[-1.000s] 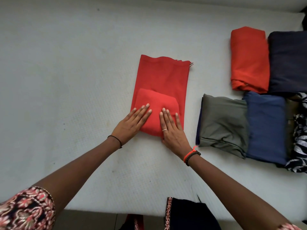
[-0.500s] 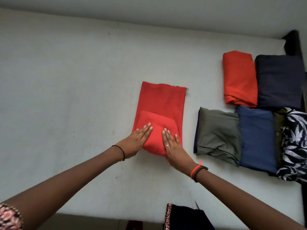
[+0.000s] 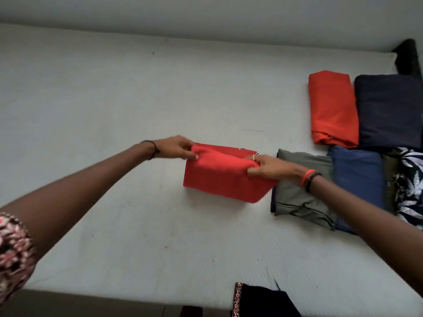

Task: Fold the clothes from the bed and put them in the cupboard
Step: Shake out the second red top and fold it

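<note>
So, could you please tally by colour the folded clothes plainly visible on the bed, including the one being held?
Red: 2, the red garment held by the left hand and right hand, and the orange-red fold.
Blue: 2, the navy fold and the blue fold.
Olive: 1, the olive fold.
Black-and-white print: 1, the leaf-print fold.
Total: 6.

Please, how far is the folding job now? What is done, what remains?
Done: the orange garment, navy garment, grey-green garment and blue garment lie folded at the right of the bed. In hand: the left hand and right hand grip the folded red garment by its ends. Left: no cupboard shows, so putting all away remains.
</note>
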The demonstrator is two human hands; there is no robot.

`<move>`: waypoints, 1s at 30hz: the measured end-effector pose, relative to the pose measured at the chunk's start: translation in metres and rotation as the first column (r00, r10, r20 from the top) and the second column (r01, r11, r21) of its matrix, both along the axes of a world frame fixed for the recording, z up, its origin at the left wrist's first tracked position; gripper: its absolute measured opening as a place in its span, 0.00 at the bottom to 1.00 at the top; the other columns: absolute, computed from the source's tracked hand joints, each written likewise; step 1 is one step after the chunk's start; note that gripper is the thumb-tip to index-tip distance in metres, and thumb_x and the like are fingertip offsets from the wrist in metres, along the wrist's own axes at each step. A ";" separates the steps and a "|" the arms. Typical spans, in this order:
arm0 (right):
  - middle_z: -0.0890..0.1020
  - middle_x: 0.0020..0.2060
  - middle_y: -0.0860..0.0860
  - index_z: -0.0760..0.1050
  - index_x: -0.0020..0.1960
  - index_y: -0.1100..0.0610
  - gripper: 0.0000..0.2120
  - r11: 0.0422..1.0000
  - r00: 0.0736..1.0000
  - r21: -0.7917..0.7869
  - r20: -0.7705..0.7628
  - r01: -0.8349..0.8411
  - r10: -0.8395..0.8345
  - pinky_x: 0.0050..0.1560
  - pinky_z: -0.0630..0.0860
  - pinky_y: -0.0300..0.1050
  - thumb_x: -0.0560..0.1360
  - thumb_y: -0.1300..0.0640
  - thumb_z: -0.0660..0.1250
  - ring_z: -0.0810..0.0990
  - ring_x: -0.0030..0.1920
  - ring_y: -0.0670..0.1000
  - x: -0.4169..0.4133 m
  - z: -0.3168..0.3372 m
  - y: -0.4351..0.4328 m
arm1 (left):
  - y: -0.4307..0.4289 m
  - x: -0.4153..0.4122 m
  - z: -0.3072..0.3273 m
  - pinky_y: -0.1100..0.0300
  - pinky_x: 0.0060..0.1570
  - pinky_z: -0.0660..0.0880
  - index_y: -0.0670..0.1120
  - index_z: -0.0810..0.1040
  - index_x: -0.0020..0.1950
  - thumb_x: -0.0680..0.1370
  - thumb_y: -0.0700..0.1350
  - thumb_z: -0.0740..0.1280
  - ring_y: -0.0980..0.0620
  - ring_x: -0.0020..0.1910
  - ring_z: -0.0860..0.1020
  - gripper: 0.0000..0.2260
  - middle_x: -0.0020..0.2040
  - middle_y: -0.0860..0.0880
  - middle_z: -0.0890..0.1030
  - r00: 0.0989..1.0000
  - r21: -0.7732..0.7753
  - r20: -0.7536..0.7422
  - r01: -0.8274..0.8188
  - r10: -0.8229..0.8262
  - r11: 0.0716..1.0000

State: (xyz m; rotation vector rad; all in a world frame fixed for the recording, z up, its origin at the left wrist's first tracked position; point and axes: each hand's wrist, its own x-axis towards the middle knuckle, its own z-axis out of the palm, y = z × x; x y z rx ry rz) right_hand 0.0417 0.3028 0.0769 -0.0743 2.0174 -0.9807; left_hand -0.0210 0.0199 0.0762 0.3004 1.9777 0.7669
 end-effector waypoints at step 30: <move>0.79 0.44 0.48 0.74 0.48 0.52 0.26 0.963 0.965 0.259 -0.261 0.075 -0.005 0.46 0.69 0.47 0.69 0.29 0.63 0.75 0.45 0.52 -0.074 -0.079 -0.023 | 0.142 0.125 -0.078 0.53 0.59 0.74 0.53 0.69 0.68 0.51 0.65 0.79 0.54 0.58 0.78 0.48 0.61 0.54 0.79 -0.223 0.088 0.603 -0.936 0.766 -0.341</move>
